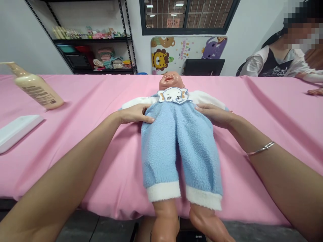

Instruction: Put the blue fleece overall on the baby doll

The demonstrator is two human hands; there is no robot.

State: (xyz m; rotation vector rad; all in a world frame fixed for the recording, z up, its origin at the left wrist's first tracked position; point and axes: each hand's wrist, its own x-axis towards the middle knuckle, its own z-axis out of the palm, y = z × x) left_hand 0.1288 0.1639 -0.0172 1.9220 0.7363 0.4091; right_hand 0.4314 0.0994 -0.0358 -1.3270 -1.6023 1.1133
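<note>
A baby doll (171, 80) lies on its back on the pink table cover (101, 101), head away from me, bare feet hanging over the near edge. It wears a fluffy blue romper (176, 141) with white cuffs and an elephant patch on the chest. My left hand (135, 114) rests on the doll's side at the romper's upper left, fingers together and curled on the fabric. My right hand (214, 114) lies on the other side at the same height, fingers pressed on the fleece. A silver bangle sits on my right wrist.
A beige pump bottle (37, 89) lies tilted at the far left, with a white flat tray (17, 129) nearer. Another person (282, 60) sits at the far right, a hand on the table. Shelves with goods stand behind.
</note>
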